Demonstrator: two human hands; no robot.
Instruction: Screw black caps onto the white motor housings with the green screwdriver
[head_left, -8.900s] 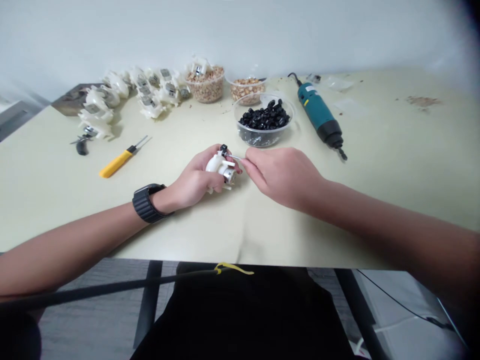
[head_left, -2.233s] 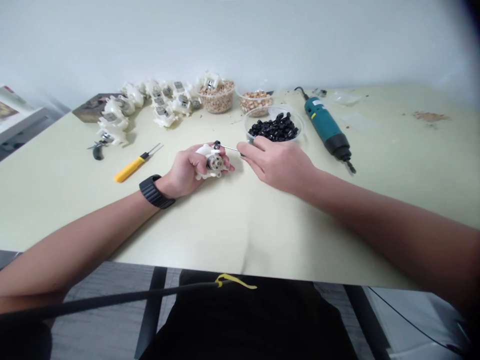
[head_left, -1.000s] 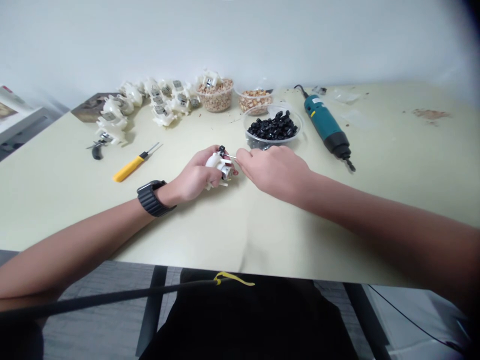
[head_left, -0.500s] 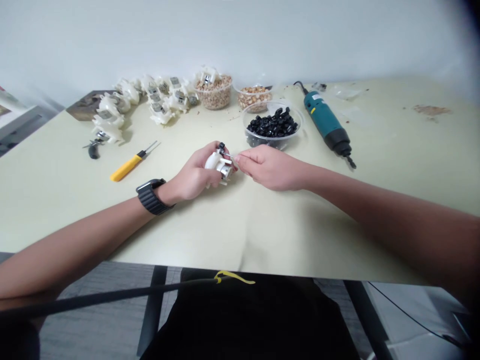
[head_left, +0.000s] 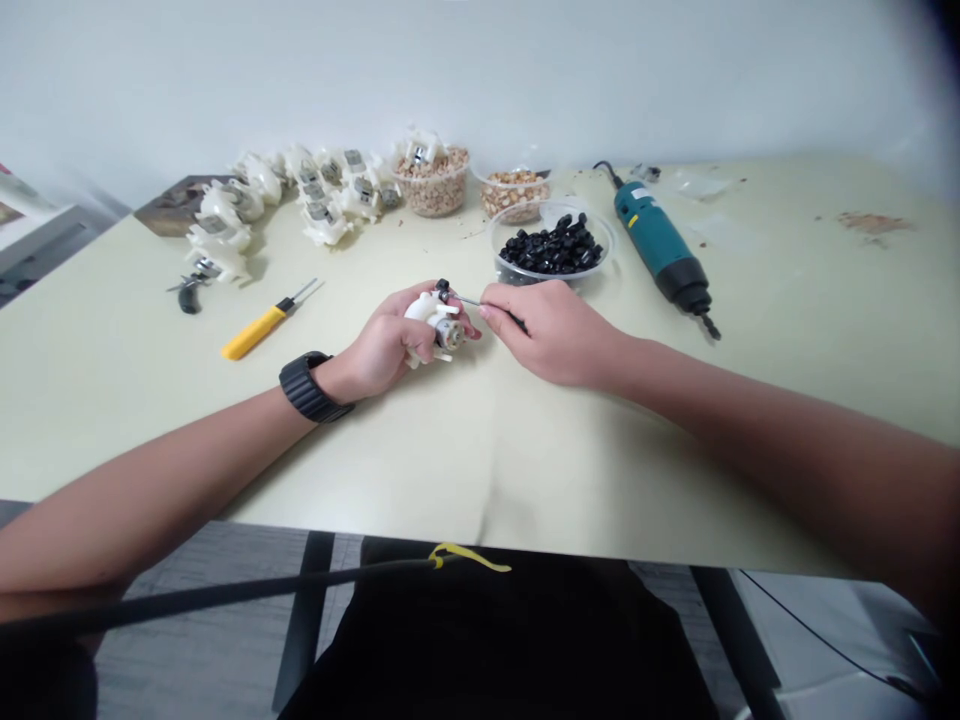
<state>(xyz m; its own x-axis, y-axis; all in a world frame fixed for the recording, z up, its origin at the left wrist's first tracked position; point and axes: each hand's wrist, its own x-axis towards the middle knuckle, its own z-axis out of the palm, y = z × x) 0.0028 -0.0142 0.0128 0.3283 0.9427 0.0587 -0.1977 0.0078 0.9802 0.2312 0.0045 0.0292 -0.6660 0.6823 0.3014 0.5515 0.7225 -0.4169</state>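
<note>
My left hand [head_left: 386,348] is wrapped round a white plastic part [head_left: 425,312] with a round metal motor [head_left: 450,335] in it. A small black piece [head_left: 442,287] sits at the top of this part. My right hand [head_left: 551,330] is closed round a thin screwdriver [head_left: 469,301]; its metal shaft points left and its tip meets the black piece. Most of the handle is hidden in my fingers. Just behind my right hand stands a clear bowl [head_left: 607,240] of small black pieces [head_left: 551,245].
Several similar white parts [head_left: 326,190] lie at the back left. A yellow-handled screwdriver [head_left: 259,330] and cutters [head_left: 189,292] lie on the left. Behind are two tubs of small hardware [head_left: 433,185] [head_left: 514,195]. A green power screwdriver [head_left: 660,240] lies at the right.
My right hand has turned and shifted slightly right, showing more of the screwdriver's shaft and a bit of dark handle. The white part has tilted in my left hand, so the motor's end shows more.
</note>
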